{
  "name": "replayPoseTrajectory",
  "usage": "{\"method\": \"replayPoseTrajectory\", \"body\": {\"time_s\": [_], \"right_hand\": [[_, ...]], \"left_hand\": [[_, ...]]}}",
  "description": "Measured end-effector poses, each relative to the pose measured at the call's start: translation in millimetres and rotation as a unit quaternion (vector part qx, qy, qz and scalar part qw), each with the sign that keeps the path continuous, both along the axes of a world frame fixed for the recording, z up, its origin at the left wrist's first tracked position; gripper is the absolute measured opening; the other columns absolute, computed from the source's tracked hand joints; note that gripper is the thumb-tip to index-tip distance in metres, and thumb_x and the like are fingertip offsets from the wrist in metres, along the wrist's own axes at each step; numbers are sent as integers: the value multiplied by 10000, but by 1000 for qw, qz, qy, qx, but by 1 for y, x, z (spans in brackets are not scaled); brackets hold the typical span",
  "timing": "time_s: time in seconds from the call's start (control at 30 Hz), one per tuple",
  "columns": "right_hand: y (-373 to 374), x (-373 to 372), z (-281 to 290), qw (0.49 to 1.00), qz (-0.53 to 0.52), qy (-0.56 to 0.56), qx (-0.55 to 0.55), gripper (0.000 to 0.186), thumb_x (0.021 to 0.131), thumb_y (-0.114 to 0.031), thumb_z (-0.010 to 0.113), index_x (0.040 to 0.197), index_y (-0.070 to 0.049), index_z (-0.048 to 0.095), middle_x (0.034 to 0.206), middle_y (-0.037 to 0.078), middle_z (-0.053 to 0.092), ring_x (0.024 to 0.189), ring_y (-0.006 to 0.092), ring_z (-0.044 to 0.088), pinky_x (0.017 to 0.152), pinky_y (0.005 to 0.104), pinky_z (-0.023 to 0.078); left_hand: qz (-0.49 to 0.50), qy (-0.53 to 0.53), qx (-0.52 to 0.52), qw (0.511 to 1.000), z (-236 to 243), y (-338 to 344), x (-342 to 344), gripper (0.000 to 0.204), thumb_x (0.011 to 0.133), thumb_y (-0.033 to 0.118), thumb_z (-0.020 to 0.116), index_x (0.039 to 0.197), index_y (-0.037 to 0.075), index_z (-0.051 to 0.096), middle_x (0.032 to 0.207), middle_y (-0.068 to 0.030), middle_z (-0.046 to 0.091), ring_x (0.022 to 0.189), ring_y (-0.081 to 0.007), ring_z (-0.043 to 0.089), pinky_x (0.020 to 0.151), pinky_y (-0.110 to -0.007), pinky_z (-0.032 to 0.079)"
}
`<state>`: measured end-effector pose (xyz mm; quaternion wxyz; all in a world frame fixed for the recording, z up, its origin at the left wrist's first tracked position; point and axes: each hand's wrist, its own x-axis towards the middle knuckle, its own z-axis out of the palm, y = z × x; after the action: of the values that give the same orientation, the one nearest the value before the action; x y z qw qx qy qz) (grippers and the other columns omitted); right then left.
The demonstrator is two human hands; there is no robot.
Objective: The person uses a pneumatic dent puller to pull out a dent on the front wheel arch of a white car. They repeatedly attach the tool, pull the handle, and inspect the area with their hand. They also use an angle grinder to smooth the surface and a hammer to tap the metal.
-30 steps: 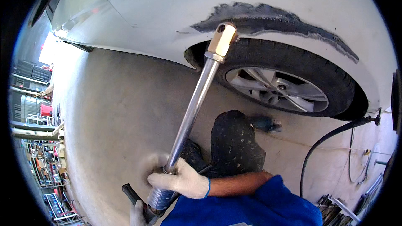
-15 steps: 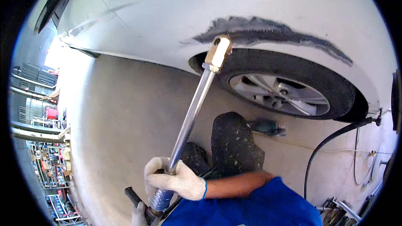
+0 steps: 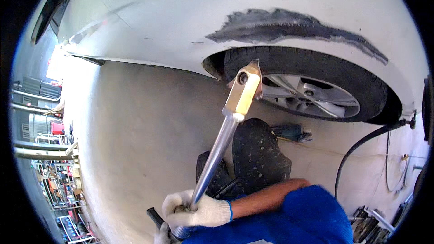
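A slide-hammer dent puller slants up across the middle, with a shiny metal rod and a brass-coloured head ending in a pointed metal tip. My right hand, in a white knitted glove, is closed around the lower rod. At the bottom edge my left hand, also gloved and mostly cut off, grips the rear end beside the black handle. The tip stands in front of the tyre, apart from the car panel. Above the wheel arch runs a dark, scraped-bare patch on the pale car body.
My dark, paint-flecked knees are below the wheel. On the floor beside them lies a dark teal tool. A black cable hangs from a clamp at the car's right edge. Cluttered shelves stand at far left.
The dent puller's head has come away from the scraped patch, downward and slightly right, to in front of the tyre. My right hand has shifted slightly down and right with it.
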<state>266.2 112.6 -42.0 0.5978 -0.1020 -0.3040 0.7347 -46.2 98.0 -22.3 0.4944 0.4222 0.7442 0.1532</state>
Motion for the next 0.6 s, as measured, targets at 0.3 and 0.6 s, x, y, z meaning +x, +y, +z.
{"method": "replayPoseTrajectory", "body": {"time_s": [0.3,0.6], "right_hand": [[18,29,39,995,-88,6,39,272,961,-214,647,1151,-41,560,914,23,598,814,110,605,693,291,525],[69,137,61,899,-398,179,-42,225,1038,-282,535,1172,-102,542,741,20,506,495,95,411,385,246,313]], "left_hand": [[-112,46,-8,993,-4,-7,-3,398,1038,413,514,1168,62,650,888,-7,658,716,-123,592,630,-285,479],[-151,70,-43,985,-4,-14,6,358,1040,368,520,1180,63,645,854,0,637,676,-113,562,582,-282,454]]}}
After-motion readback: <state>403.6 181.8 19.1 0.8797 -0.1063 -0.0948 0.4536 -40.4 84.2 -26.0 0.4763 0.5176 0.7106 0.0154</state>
